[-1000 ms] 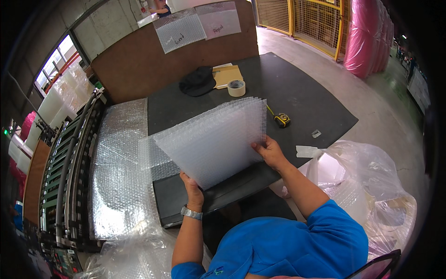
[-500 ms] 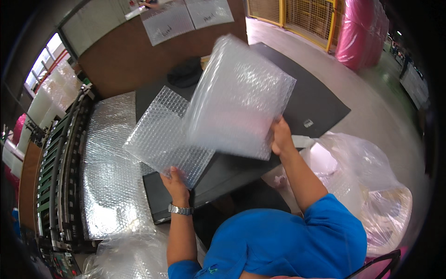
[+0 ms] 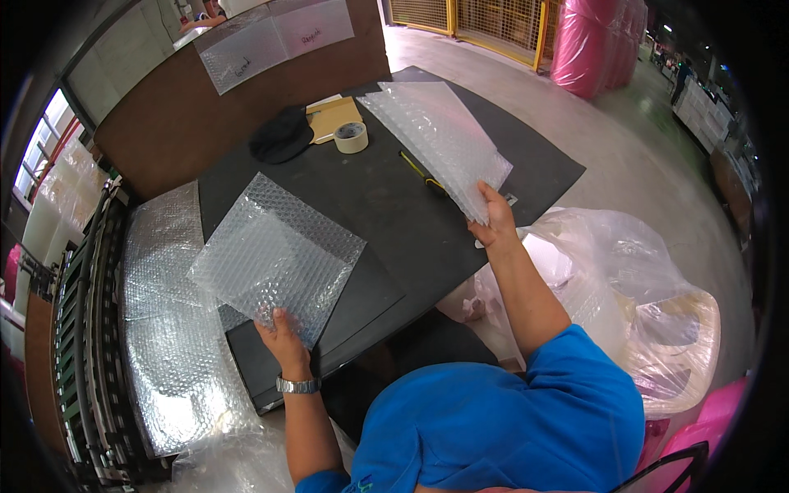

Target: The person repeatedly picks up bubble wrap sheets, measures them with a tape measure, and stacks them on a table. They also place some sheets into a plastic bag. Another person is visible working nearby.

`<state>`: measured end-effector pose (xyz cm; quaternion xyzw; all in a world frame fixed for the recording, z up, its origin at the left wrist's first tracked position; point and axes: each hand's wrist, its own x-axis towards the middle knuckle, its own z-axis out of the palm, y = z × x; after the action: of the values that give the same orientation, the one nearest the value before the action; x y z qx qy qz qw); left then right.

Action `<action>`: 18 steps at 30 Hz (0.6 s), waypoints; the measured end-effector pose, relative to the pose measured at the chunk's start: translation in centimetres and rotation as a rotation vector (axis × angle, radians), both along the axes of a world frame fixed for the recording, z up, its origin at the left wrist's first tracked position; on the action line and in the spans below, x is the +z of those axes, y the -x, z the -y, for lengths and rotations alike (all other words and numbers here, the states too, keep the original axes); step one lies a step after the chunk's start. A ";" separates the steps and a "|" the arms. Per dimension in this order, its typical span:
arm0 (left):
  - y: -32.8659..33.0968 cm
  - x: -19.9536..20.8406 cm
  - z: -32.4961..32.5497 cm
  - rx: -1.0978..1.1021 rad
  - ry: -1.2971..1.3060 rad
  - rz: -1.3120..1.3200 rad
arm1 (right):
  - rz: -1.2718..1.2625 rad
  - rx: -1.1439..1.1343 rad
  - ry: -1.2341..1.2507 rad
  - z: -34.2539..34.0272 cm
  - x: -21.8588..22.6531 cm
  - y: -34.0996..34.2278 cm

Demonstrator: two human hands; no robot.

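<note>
My left hand (image 3: pixel 284 338) pinches the near corner of a clear bubble wrap sheet (image 3: pixel 275 246) at the left of the black table (image 3: pixel 370 222). The sheet lies tilted over the table's left part. At the right, my right hand (image 3: pixel 495 215) grips the near end of a second piece, a stack of bubble wrap sheets (image 3: pixel 448 135), seen at a slant above the table. Its fingers are partly hidden behind the wrap. Between the two pieces the dark tabletop shows.
A tape roll (image 3: pixel 351 138), a brown cardboard piece (image 3: pixel 335 117), a black cap (image 3: pixel 282 135) and a yellow-black cutter (image 3: pixel 422 171) lie at the table's back. Left runs a bubble wrap strip (image 3: pixel 164 329) beside a roller machine (image 3: pixel 82 329). A big plastic bag (image 3: pixel 608 279) stands right.
The stack in my right hand has swung right, away from the left sheet, and now appears narrower. The tape roll and cutter have come into sight. The view has shifted slightly.
</note>
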<state>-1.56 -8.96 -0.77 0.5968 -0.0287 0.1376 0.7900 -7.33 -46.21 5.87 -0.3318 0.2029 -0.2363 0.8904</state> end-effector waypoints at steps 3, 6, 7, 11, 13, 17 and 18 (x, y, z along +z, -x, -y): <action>0.2 0.5 0.5 -0.040 -0.044 -0.034 | 0.142 -0.090 -0.013 1.2 -0.1 1.6; 0.5 0.5 -0.5 -0.033 -0.053 -0.064 | 0.129 -0.290 0.215 5.3 -0.6 2.4; 1.1 1.2 -0.6 0.000 -0.056 -0.071 | 0.169 -0.317 0.253 6.5 -0.3 3.3; 0.7 0.7 -1.5 -0.033 -0.227 -0.075 | 0.227 -0.483 0.370 14.2 0.2 13.5; 0.9 1.2 -0.7 0.003 -0.253 -0.079 | 0.280 -0.470 0.503 18.5 -1.0 21.6; -0.9 -0.8 -2.5 0.028 -0.407 -0.053 | -0.190 -0.561 0.647 21.3 -6.4 38.4; 0.4 0.7 -0.9 0.047 -0.388 -0.086 | -0.378 -0.586 0.508 21.1 -10.2 41.8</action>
<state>-1.91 -8.04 -0.09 0.7437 -0.0068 0.1220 0.6572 -49.10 -67.26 -4.28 -0.5062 0.3835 -0.4566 0.6230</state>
